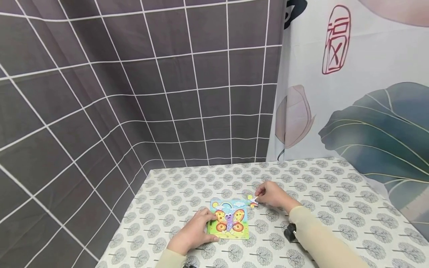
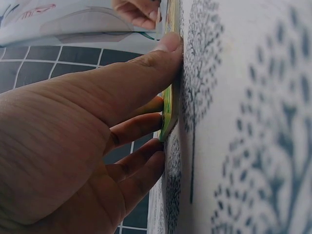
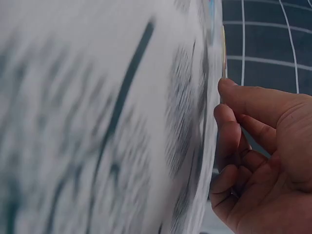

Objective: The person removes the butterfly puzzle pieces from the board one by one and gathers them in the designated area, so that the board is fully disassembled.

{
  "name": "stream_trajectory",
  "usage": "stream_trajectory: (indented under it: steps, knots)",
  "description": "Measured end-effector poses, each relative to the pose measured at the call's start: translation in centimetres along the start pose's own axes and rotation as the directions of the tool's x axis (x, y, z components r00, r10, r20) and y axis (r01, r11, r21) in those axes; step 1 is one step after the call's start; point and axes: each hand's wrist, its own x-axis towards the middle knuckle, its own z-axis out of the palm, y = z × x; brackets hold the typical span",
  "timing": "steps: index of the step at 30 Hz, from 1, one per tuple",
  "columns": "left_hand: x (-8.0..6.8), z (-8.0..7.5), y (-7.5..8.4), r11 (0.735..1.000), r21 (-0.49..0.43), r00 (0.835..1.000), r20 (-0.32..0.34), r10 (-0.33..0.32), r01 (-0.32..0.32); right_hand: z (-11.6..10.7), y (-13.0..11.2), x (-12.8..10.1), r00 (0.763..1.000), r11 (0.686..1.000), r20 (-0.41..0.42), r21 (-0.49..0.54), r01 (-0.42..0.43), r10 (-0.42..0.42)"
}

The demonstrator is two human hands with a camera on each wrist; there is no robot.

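1. Puzzle board (image 1: 229, 220): butterfly picture, lying flat on the surface (image 1: 335, 193) under your left hand (image 1: 191, 233). Your fingers lie nearly straight, pressing its near left edge; the left wrist view shows the fingertips (image 2: 168, 46) against the thin rim.
2. Puzzle piece (image 1: 253, 201): small, multicoloured, just off the board's far right corner, pinched in your right hand (image 1: 273, 194) between thumb and fingertips, the other fingers curled.
3. Handling, judged: the board looks stiff, light and thin, so it may slide on the cloth; hold it by an edge. The piece looks light and rigid; grip its rim.
4. Hard to make out: the right wrist view is blurred; the piece shows only edge-on. Your hand hides the board's near left corner. Whether the piece touches the surface, I cannot tell.
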Motion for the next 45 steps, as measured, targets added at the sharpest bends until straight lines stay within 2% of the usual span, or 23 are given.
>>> stream_trajectory:
  steps: [5, 12, 24, 36, 45]
  knots:
    - [0.0, 0.0, 0.0, 1.000, -0.005, 1.000, -0.003, 0.002, -0.002, -1.4, 2.0, -0.3, 1.000, 1.000, -0.003, -0.003, 0.004, -0.004]
    - [0.0, 0.0, 0.1, 1.000, -0.012, 1.000, -0.002, 0.003, -0.003, -2.6, 3.5, -0.8, 0.999, 0.994, 0.010, 0.101, -0.049, 0.048]
    - [0.0, 0.0, 0.0, 1.000, -0.010, 1.000, -0.007, 0.009, -0.009, -2.8, 3.6, -1.0, 0.996, 0.983, 0.022, 0.160, -0.085, 0.083]
    - [0.0, 0.1, 0.0, 1.000, -0.015, 1.000, -0.011, 0.012, -0.012, -2.9, 3.6, -1.0, 0.999, 0.993, -0.017, 0.110, -0.031, 0.033]
    - [0.1, 0.3, -0.3, 1.000, -0.013, 1.000, -0.013, 0.017, -0.017, -2.7, 3.9, -1.0, 0.998, 0.992, -0.012, 0.114, -0.058, 0.060]
